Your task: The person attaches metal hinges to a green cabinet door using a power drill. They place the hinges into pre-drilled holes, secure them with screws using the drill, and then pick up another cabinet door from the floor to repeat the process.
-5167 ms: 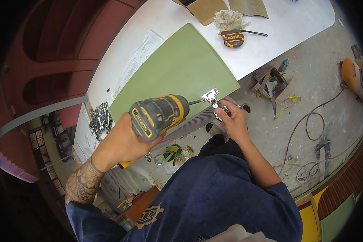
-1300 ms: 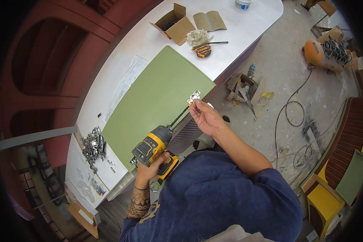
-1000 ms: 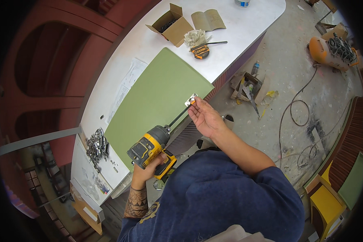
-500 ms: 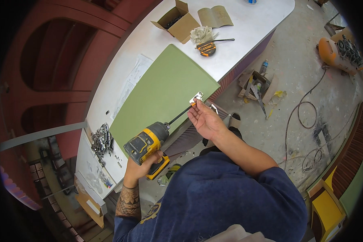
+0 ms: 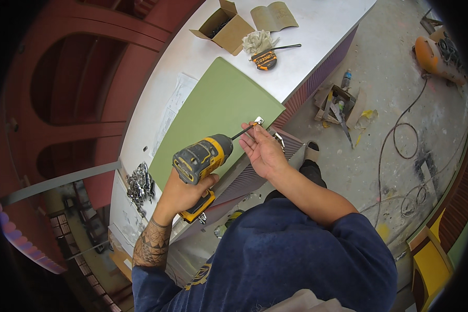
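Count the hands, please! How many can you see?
2: the left hand grips the drill; the right hand is at the metal hinge on the green panel. No others show.

2 hands: left hand (image 5: 184, 193), right hand (image 5: 268, 156). 1 drill (image 5: 200, 157), 1 bit (image 5: 242, 132). 1 desk (image 5: 317, 28); on it: 1 green panel (image 5: 213, 112), 1 tape measure (image 5: 265, 60), 1 rag (image 5: 258, 42), 1 open box (image 5: 235, 34), 1 hinge pile (image 5: 140, 184), overlapping, pieces uncountable. Floor: 1 bottle (image 5: 346, 78), 1 orange tank (image 5: 426, 53).

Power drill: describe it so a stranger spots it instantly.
A green panel lies on the white table. Over its near edge, the left hand grips the power drill. Unlike the silvery fittings heaped nearby, it is yellow and black with a thin bit.
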The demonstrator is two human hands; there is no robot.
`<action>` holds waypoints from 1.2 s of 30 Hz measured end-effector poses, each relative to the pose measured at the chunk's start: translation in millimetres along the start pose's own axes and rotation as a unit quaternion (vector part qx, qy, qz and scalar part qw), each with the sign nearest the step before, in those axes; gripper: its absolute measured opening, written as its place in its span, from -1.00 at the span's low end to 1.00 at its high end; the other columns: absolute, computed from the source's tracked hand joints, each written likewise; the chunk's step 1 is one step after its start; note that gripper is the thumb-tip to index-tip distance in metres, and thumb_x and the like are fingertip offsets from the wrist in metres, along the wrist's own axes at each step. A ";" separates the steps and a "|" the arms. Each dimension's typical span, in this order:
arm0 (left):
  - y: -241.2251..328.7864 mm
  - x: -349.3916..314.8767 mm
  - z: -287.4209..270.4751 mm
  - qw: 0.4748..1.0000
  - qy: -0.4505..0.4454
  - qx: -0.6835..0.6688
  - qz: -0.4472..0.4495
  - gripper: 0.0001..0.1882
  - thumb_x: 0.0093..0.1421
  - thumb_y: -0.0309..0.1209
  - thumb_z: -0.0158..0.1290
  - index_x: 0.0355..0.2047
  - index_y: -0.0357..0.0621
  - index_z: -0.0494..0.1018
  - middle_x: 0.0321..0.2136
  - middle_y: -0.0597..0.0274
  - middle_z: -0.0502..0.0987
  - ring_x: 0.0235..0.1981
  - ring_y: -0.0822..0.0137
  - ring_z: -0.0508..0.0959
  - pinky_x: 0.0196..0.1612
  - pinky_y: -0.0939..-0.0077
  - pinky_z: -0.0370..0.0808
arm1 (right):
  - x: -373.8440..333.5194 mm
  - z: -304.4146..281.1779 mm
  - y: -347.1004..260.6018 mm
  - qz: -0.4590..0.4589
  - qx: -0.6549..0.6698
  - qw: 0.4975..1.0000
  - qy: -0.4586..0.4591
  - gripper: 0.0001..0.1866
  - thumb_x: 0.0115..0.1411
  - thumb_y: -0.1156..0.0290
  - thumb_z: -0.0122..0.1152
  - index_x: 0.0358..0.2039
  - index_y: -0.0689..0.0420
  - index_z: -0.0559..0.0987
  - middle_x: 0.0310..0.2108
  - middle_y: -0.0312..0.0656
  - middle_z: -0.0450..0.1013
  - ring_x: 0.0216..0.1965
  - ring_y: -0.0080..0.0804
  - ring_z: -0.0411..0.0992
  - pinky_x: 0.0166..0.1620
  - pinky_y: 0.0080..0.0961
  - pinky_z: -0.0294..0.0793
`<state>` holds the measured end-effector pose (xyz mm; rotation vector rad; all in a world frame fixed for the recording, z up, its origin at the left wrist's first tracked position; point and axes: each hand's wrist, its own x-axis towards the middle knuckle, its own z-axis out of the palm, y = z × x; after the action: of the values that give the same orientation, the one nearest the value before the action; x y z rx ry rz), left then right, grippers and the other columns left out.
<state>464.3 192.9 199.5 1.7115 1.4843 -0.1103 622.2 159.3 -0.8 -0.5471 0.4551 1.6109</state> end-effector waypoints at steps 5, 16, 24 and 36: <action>19.4 12.2 -4.8 1.000 -0.025 0.004 -0.007 -0.61 0.17 -0.38 0.27 -0.03 -0.32 0.55 -0.36 0.13 0.65 -0.52 0.40 0.63 -0.39 0.44 0.59 | -2.2 2.0 1.0 -0.006 0.012 1.000 0.008 -0.72 0.53 0.20 0.02 0.14 0.01 0.43 0.22 -0.22 0.42 0.12 -0.35 0.42 0.26 -0.35 0.46; 44.3 19.1 -11.5 0.997 -0.053 0.002 -0.056 -0.66 0.16 -0.53 0.20 -0.04 -0.34 0.53 -0.26 0.23 0.65 -0.56 0.54 0.54 -0.44 0.56 0.56 | 1.0 -1.0 2.5 -0.003 0.023 1.000 -0.001 -0.58 0.54 0.13 0.00 0.30 0.00 0.35 0.22 -0.17 0.39 0.10 -0.24 0.45 0.25 -0.23 0.47; 59.3 22.8 -16.3 0.996 -0.066 0.026 -0.061 -0.68 0.17 -0.49 0.20 -0.06 -0.34 0.55 -0.29 0.24 0.65 -0.58 0.52 0.56 -0.44 0.55 0.56 | 1.8 -3.7 3.1 0.001 0.019 1.000 0.001 -0.52 0.52 0.13 0.04 0.35 0.00 0.30 0.26 -0.13 0.35 0.11 -0.23 0.45 0.26 -0.20 0.47; 79.9 36.9 -25.0 0.991 -0.079 0.099 -0.037 -0.65 0.20 -0.41 0.20 -0.04 -0.34 0.53 -0.35 0.21 0.63 -0.61 0.51 0.55 -0.46 0.53 0.56 | -5.7 -6.7 -5.6 0.007 -0.034 0.999 0.000 -0.57 0.52 0.14 0.06 0.26 0.07 0.40 0.06 -0.16 0.48 -0.07 -0.34 0.50 0.11 -0.30 0.54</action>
<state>531.8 242.1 236.8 1.7589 1.4568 -0.4365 628.7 151.4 -2.7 -0.5964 0.4057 1.6452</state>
